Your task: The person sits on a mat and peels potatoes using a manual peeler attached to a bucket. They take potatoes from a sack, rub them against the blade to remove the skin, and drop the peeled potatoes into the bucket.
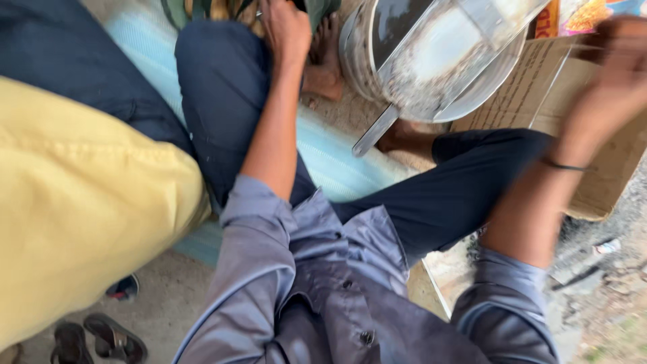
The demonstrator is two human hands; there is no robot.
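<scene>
Right hand [623, 61] motion-blurred, fingers indistinct, grasp unreadable. Left hand [286, 30] fingers cut off by top edge. Metal basin [431, 61] partly cropped at top. Sandals [101, 340] clipped by bottom edge.

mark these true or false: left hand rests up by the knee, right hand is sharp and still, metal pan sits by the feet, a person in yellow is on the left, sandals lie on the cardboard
1. The left hand rests up by the dark blue trouser knee. True.
2. The right hand is sharp and still. False: it is blurred, over the brown cardboard sheet.
3. The round metal pan sits by the bare feet. True.
4. A person in a yellow garment is on the left. True.
5. The dark sandals lie on the cardboard. False: they lie on the ground at lower left.
</scene>
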